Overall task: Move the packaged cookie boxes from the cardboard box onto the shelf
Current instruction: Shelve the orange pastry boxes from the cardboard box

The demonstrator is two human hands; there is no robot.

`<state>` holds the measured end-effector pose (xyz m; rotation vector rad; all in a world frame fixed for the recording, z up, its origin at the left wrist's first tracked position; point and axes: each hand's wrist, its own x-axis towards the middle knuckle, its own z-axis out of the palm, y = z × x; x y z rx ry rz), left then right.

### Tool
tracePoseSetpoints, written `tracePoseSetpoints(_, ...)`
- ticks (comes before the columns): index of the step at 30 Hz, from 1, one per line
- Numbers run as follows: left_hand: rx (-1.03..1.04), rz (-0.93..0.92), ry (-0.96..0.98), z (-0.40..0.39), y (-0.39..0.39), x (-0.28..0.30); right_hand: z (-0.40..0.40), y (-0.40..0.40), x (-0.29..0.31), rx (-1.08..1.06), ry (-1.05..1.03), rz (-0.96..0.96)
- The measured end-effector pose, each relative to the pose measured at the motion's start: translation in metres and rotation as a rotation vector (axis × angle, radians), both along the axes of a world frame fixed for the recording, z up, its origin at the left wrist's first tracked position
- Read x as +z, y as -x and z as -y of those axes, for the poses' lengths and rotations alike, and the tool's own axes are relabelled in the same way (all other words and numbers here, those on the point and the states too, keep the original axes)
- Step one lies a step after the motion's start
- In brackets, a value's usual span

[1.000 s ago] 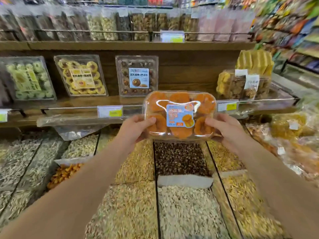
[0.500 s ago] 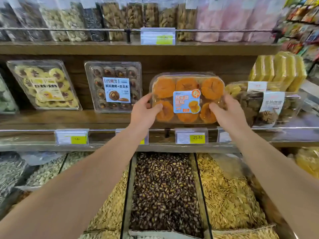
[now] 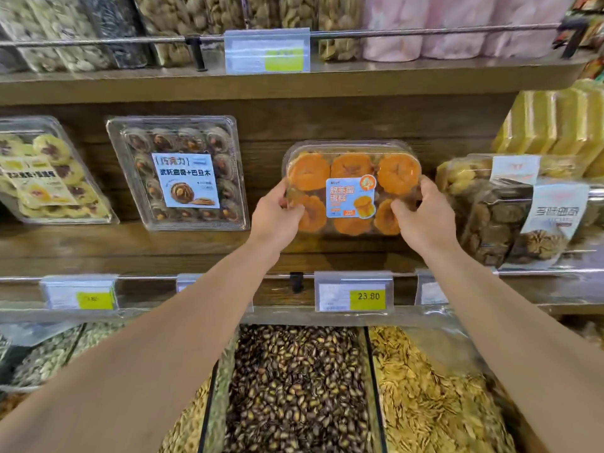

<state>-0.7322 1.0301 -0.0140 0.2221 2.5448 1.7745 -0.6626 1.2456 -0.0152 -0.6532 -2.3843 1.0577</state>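
Nearest the camera, bins of bulk seeds fill the bottom of the view: a dark striped seed bin (image 3: 295,387) in the middle and a pale yellow seed bin (image 3: 434,393) to its right, both larger in view than half a second ago. Above them runs the rail with price tags; the yellow tag reading 23.80 (image 3: 354,294) sits directly below the held package.

Both forearms reach up over the rail. The left hand (image 3: 276,215) and right hand (image 3: 425,217) grip the clear orange cookie box (image 3: 351,188) by its lower corners, thumbs curled over the front face and fingers wrapped behind its sides. Compared with a second ago, when it hung out over the bins, the box now stands tilted back against the wooden back panel of the middle shelf (image 3: 196,243), its bottom edge at or just above the board; contact is unclear.

It sits between the chocolate cookie box (image 3: 178,173) on the left and stacked bagged cookies (image 3: 510,217) on the right.
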Motion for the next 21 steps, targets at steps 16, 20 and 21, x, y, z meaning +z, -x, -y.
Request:
tracePoseSetpoints(16, -0.012, 0.035, 0.067, 0.008, -0.006, 0.021, 0.009, -0.003, 0.016, 0.003, 0.074, 0.036)
tracePoseSetpoints(20, -0.051, 0.055, 0.093, 0.011, -0.007, 0.018, 0.009, -0.005, 0.014, 0.035, 0.057, 0.086)
tracePoseSetpoints(21, -0.067, 0.061, 0.099, 0.011, -0.007, 0.018, 0.009, -0.004, 0.014, 0.046, 0.056, 0.105)
